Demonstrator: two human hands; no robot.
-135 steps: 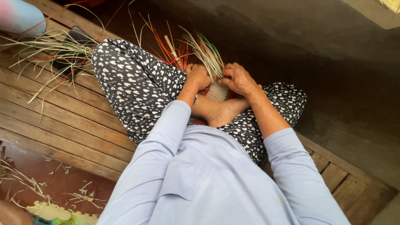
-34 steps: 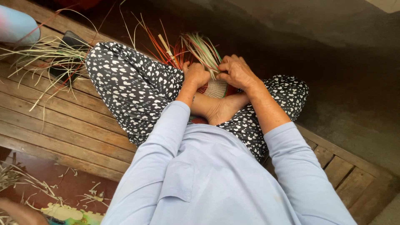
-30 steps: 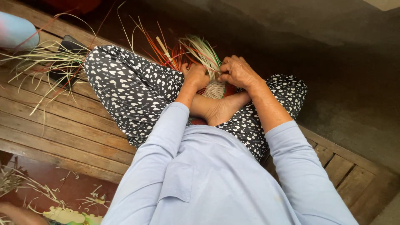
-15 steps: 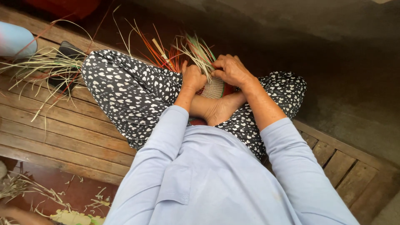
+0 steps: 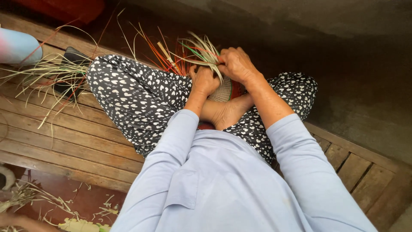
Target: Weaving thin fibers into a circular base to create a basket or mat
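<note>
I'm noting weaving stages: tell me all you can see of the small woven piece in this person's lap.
The woven piece is a small, pale, tightly plaited form with a red and green band at its edge, seemingly of thin straw-like strips. Loose pale, green and red strands fan up from it, unwoven. It sits above the crossed legs and a bare foot. The left hand and right hand grip it and its strands, hiding most of it.

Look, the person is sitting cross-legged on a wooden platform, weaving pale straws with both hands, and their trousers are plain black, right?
Not quite. The trousers are black with small white heart-like spots, not plain, as the head view shows. The rest holds: the person sits cross-legged on the wooden platform, with the left hand and right hand working the pale straws.
</note>
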